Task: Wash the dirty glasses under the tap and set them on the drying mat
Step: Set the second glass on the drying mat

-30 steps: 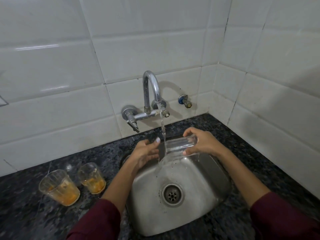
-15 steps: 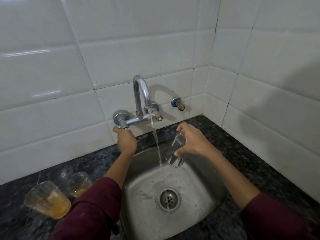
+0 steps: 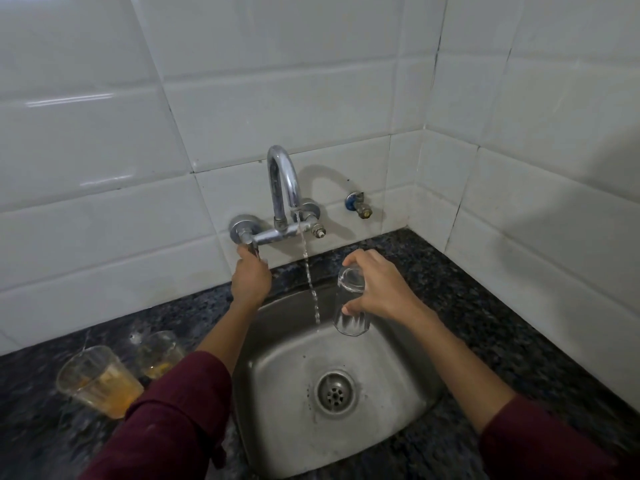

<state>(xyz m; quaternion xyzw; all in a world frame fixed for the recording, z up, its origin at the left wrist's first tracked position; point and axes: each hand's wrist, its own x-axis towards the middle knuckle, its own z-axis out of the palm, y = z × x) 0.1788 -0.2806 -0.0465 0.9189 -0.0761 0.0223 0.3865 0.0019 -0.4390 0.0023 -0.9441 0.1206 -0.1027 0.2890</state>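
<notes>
My right hand (image 3: pixel 381 289) grips a clear glass (image 3: pixel 349 320) held mouth-down over the steel sink (image 3: pixel 398 403), just right of the water stream. My left hand (image 3: pixel 251 280) grips the tap handle (image 3: pixel 254 249) under the left wall fitting of the chrome tap (image 3: pixel 282 181). A thin, broken stream of water (image 3: pixel 310 278) falls from the spout. Two dirty glasses stand on the counter at the left, with orange residue inside: the near one (image 3: pixel 98 381), and the far one (image 3: pixel 159 353) partly behind my left sleeve.
Dark speckled granite counter (image 3: pixel 485 306) surrounds the sink on all sides. White tiled walls meet in a corner at the right. A small blue-collared brass valve (image 3: pixel 360 207) sticks out of the wall right of the tap. The sink drain (image 3: pixel 334 393) is open. No drying mat in view.
My left hand left the glass and went up to the tap handle. My right hand swung the glass out of the stream and turned it mouth-down. The stream has thinned.
</notes>
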